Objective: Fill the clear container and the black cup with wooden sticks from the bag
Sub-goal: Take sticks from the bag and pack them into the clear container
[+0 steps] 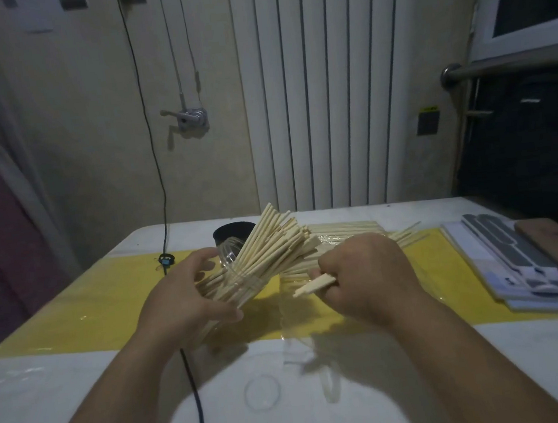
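- Where the yellow mat (91, 310) covers the middle of the white table (84, 404), the bag (369, 236) lies flat at the mat's far side with wooden sticks (345, 229) in it;
- the clear container (231, 262) tilts to the right above the mat, a bundle (267, 247) fanning out of its mouth;
- the left hand (190, 296) grips the container's base, fingers curled round it;
- the right hand (363, 271), just beside the container, pinches a few sticks (313, 285) in curled fingers;
- the black cup (230, 232) stands upright behind the container.
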